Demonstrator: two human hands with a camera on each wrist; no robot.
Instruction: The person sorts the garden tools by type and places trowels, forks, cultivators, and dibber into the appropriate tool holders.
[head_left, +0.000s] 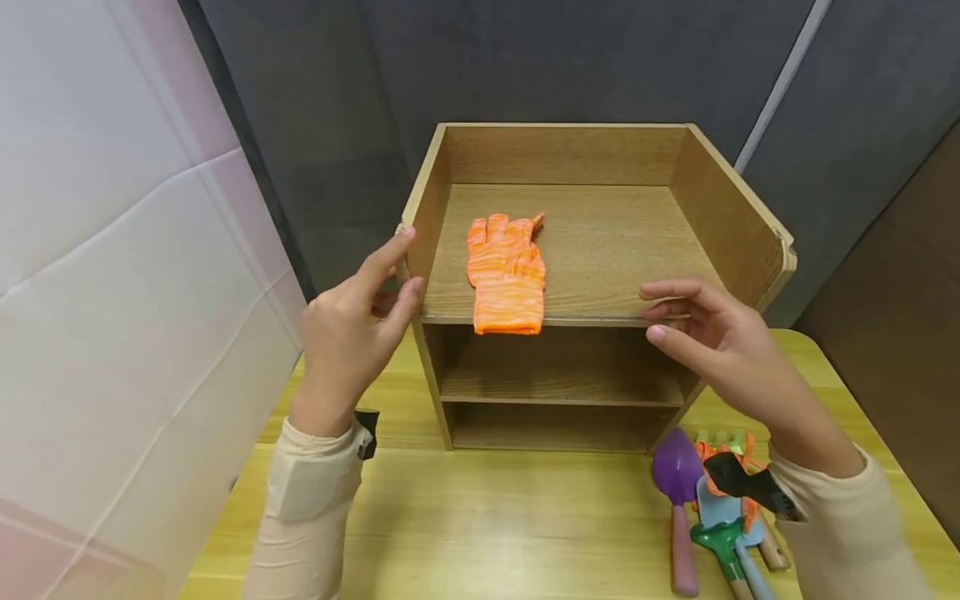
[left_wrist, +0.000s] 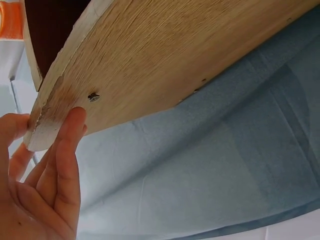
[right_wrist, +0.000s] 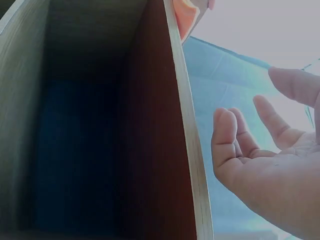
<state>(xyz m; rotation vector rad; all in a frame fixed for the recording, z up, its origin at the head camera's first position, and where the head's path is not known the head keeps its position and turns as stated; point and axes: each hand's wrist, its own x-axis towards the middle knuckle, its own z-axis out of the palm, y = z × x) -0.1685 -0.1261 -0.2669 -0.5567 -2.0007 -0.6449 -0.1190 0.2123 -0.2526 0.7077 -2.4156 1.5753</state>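
A wooden shelf unit (head_left: 573, 400) stands before me. On its top board lies an orange knitted glove (head_left: 508, 275), fingers toward the back, its cuff reaching slightly past the front edge. My left hand (head_left: 352, 321) holds the front end of the left side panel (left_wrist: 130, 65) between thumb and fingers; in the left wrist view the fingers (left_wrist: 70, 150) lie against its outer face. Near the right part of the front edge, my right hand (head_left: 712, 342) hovers with fingers loosely bent. It holds nothing, and the right wrist view shows it apart from the board.
On the yellow wooden table (head_left: 480, 525), at the right, lie a purple trowel (head_left: 677, 467), a green-headed garden tool (head_left: 720, 542), a light blue tool (head_left: 716, 504) and more orange fabric. A white wall (head_left: 135, 250) stands left, dark panels (head_left: 562, 58) behind.
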